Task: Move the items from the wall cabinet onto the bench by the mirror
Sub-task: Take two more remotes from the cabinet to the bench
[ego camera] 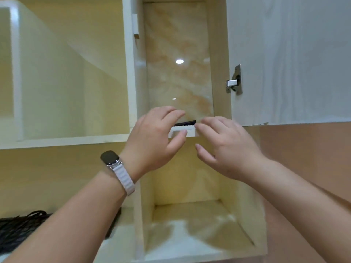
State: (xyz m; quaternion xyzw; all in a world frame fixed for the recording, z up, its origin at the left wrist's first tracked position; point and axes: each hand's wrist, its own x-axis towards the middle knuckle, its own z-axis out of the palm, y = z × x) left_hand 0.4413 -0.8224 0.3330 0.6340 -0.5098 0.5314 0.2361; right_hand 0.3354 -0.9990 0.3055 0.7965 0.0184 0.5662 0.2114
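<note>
A thin black flat item (185, 123) lies on the upper shelf (182, 133) of the narrow open wall cabinet, only its front edge showing. My left hand (155, 139), with a watch on a white band at the wrist, reaches up to the shelf edge, fingers loosely spread above the item and thumb below the shelf lip. My right hand (226, 147) comes in from the right, fingertips close to the item's right end. Neither hand plainly grips it. How far back the item reaches is hidden.
The cabinet door (288, 59) stands open on the right with its metal hinge (234, 80). A wide compartment (66, 73) lies to the left. The lower compartment (190, 224) shows a bare floor. Black tangled cords (20, 226) rest on the lower left shelf.
</note>
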